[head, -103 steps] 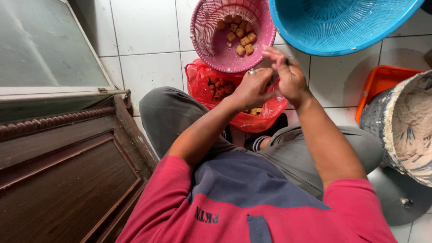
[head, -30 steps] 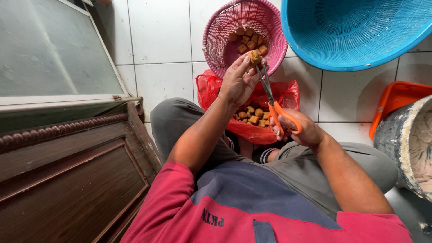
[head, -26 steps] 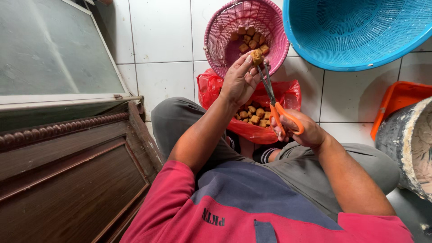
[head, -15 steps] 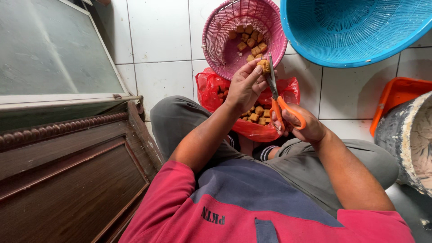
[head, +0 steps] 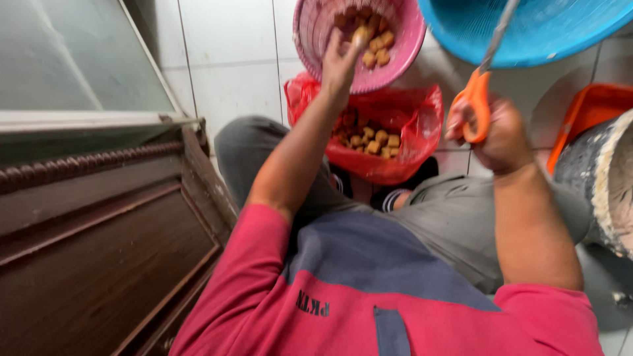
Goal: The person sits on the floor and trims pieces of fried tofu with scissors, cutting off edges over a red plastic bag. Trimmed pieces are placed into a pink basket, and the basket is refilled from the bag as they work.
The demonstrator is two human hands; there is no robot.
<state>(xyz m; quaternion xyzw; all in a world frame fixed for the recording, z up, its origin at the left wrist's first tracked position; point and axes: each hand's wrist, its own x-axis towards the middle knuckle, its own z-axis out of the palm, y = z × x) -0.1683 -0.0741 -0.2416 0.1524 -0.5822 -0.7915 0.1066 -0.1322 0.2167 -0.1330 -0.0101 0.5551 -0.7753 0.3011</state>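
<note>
While the left hand [head: 339,62] reaches over the pink basket [head: 402,59] of golden cubes, fingers pinched on one cube [head: 361,34], a red bag [head: 386,142] with more cubes sits just below it. Further right, the right hand [head: 498,135] is closed round orange-handled scissors [head: 480,92], blades up by the blue basket [head: 547,29]. White tiled floor [head: 231,72], dark wooden furniture [head: 99,231] off left.

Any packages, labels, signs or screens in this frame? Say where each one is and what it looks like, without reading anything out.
Red plastic bag: on the floor between the person's knees, open and crumpled, holding small golden-brown cubes.
Printed mark: on the front of the red and blue-grey shirt, a short dark line of characters.
No signs or screens in view.
</note>
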